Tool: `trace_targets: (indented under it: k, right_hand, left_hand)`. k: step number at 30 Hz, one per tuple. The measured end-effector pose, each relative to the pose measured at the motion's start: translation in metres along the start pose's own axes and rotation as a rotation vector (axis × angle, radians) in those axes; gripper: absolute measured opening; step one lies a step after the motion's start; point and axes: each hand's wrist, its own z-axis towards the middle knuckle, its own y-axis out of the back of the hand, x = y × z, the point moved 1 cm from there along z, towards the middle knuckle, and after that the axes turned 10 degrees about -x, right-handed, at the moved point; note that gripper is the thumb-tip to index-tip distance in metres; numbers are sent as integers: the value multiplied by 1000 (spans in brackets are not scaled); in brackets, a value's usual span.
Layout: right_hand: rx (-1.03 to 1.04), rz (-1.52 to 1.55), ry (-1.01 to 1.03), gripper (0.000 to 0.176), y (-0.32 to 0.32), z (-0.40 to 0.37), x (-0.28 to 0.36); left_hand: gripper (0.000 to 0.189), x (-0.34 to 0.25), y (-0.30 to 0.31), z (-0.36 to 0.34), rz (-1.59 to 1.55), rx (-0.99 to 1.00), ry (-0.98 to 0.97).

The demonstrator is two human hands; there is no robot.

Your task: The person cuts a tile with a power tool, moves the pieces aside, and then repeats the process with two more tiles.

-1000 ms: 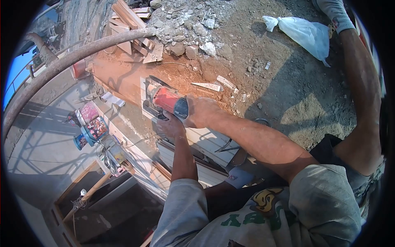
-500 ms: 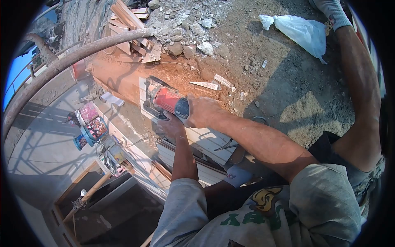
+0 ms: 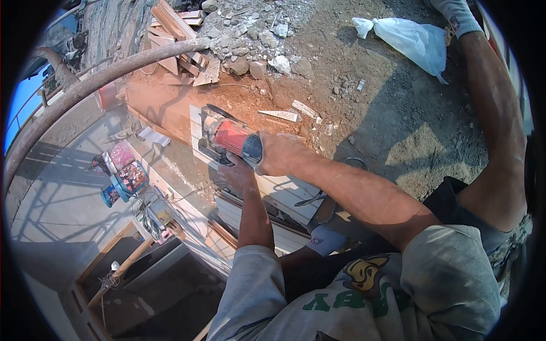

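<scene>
**Near the far end of a pale board, two hands hold a red power tool**

Around the tool's black rear end, the right hand is closed, fingers wrapped over the casing. The left hand curls closed on the dark part at its near side, some fingertips hidden. The two separate holds probably guard against twisting, while the board seems to bear the tool's weight.

Beside the board's near long edge lie other boards, probably close by for easy reach. Off the far short edge spreads reddish dust, likely thrown clear of the hands. Pale offcuts lie beyond the far long edge; farther out are a wood pile and a knotted white bag, perhaps set aside from the dust.
</scene>
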Motion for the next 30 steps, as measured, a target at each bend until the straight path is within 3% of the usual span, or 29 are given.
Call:
trace_targets:
  k: [1,2,4,11,19,29,30]
  right_hand:
    - [-1,0,0,66,0,0,-1]
    - [-1,1,-1,66,0,-1,-1]
    - [11,-9,-5,67,1,-2,-2]
    - [21,-16,-7,67,1,-7,-5]
    - [17,-37,-29,66,6,-16,-6]
    - [32,-30,-41,65,10,-24,-8]
    - [35,-36,-50,65,11,-25,-8]
  left_hand:
    - [63,9,-14,1,95,-47,-139]
    - [63,2,-4,-1,96,-46,-140]
    - [63,-23,28,-5,-86,45,123]
    - [62,-28,40,-12,-95,65,146]
    - [62,-16,26,-18,-74,-4,51]
    - [62,-17,30,-25,-57,9,88]
    - [62,-7,18,-25,-25,-11,-8]
